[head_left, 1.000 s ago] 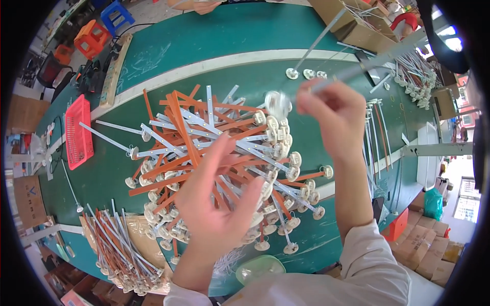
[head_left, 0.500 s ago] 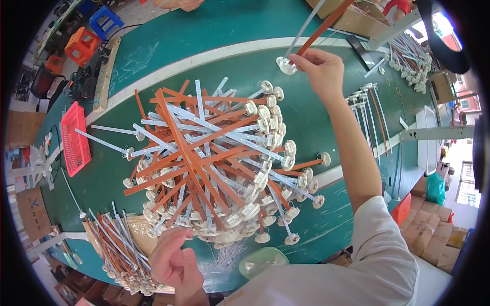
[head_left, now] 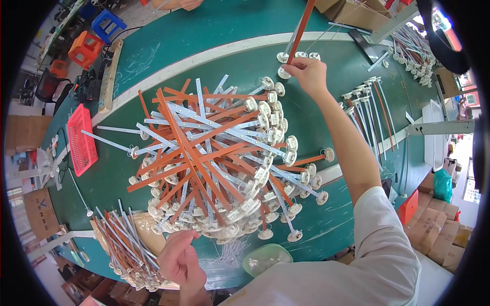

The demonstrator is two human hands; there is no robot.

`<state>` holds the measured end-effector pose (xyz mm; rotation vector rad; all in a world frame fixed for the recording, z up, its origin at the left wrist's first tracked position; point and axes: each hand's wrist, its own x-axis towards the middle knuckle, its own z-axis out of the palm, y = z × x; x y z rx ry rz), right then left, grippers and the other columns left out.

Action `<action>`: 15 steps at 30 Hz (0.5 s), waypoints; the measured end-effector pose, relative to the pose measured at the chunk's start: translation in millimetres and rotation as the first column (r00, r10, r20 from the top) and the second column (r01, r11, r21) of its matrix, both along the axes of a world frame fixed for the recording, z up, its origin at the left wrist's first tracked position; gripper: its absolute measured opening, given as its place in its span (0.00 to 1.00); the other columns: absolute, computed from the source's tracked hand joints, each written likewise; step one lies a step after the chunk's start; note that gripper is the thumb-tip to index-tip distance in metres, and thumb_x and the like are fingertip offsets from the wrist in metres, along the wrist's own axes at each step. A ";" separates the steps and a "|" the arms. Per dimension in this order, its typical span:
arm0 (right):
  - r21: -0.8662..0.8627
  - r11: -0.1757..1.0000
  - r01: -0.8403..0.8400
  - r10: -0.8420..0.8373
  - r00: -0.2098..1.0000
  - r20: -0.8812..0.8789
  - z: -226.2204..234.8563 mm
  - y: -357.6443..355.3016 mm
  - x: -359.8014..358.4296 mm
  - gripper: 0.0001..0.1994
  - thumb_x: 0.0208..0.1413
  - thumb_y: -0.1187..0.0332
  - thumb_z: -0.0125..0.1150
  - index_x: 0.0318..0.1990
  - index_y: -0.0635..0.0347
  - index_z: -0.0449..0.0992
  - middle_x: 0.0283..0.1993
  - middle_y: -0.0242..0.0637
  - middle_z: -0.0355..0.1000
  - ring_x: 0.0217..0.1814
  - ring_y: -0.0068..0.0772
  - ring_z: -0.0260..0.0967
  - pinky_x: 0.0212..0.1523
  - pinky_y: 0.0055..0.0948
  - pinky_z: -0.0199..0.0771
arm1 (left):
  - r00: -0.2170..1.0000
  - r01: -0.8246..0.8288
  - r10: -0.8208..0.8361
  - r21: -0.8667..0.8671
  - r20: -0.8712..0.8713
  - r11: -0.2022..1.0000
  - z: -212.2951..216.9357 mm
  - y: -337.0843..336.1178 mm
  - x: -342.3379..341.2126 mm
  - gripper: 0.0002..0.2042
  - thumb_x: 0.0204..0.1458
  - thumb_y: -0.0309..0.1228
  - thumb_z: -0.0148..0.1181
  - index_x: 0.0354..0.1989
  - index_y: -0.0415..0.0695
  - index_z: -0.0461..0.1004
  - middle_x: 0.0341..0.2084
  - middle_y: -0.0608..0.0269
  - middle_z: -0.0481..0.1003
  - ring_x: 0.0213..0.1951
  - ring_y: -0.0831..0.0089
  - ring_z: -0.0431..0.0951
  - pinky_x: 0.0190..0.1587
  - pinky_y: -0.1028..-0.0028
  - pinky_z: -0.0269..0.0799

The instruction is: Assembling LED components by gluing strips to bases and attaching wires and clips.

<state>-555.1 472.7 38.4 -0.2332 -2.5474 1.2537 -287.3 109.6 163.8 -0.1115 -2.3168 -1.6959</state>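
My right hand [head_left: 309, 74] pinches the lower end of an orange-brown LED strip [head_left: 302, 28], just by its round white end piece [head_left: 284, 73]. A paler strip stands close behind it, and several more white end pieces [head_left: 301, 54] sit around my fingers near the white rail. My left hand [head_left: 182, 259] hovers at the near edge of a large heap of LED strips [head_left: 204, 137], loosely curled, thumb apart, with nothing visible in it. Orange-brown and whitish strips cross in the heap, their round white ends mostly facing right and toward me.
A row of strips [head_left: 375, 112] lies to the right, with another bundle [head_left: 418, 61] beyond. Near left is a strip bundle [head_left: 127, 245] on cardboard. A red basket [head_left: 81, 140] stands left, a pale green bowl [head_left: 266, 259] near me. Another person's hand [head_left: 191, 4] shows at the top.
My right hand has shifted left and a little lower with the orange-brown strip. White end pieces beside it now show. My left hand stays by the heap's near edge.
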 end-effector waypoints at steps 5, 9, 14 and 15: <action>-0.014 1.000 -0.008 0.008 0.999 -0.045 15.6 2.6 0.2 0.10 0.44 0.67 0.73 0.34 0.61 0.83 0.29 0.36 0.80 0.29 0.21 0.76 0.33 0.21 0.74 | 0.999 0.037 -0.037 -0.021 0.002 0.999 -1.1 -3.2 0.4 0.08 0.54 0.23 0.54 0.40 0.33 0.74 0.34 0.45 0.77 0.33 0.61 0.77 0.39 0.68 0.72; -0.187 0.974 -0.128 0.101 0.984 -0.144 22.7 -1.5 -1.1 0.08 0.45 0.70 0.72 0.33 0.63 0.83 0.30 0.36 0.80 0.30 0.21 0.76 0.34 0.21 0.75 | 0.997 0.081 -0.080 -0.096 0.017 0.992 -2.1 -5.9 0.6 0.08 0.54 0.22 0.53 0.41 0.33 0.73 0.35 0.44 0.76 0.34 0.62 0.76 0.40 0.69 0.72; -0.196 0.960 -0.200 0.179 0.976 -0.120 35.8 -5.1 -5.0 0.04 0.46 0.80 0.67 0.32 0.66 0.82 0.32 0.34 0.79 0.35 0.21 0.76 0.36 0.19 0.75 | 1.000 0.023 -0.023 -0.072 0.000 0.997 -1.3 -2.8 -2.8 0.08 0.50 0.19 0.53 0.38 0.33 0.75 0.32 0.44 0.77 0.34 0.60 0.78 0.39 0.69 0.73; -0.193 0.960 -0.204 0.183 0.975 -0.123 37.6 -6.1 -5.3 0.04 0.46 0.80 0.67 0.32 0.66 0.82 0.32 0.34 0.79 0.35 0.21 0.76 0.36 0.19 0.75 | 1.000 -0.019 0.019 -0.060 0.001 0.998 -1.3 -1.7 -3.9 0.08 0.46 0.18 0.54 0.35 0.32 0.76 0.29 0.43 0.78 0.32 0.58 0.79 0.38 0.68 0.73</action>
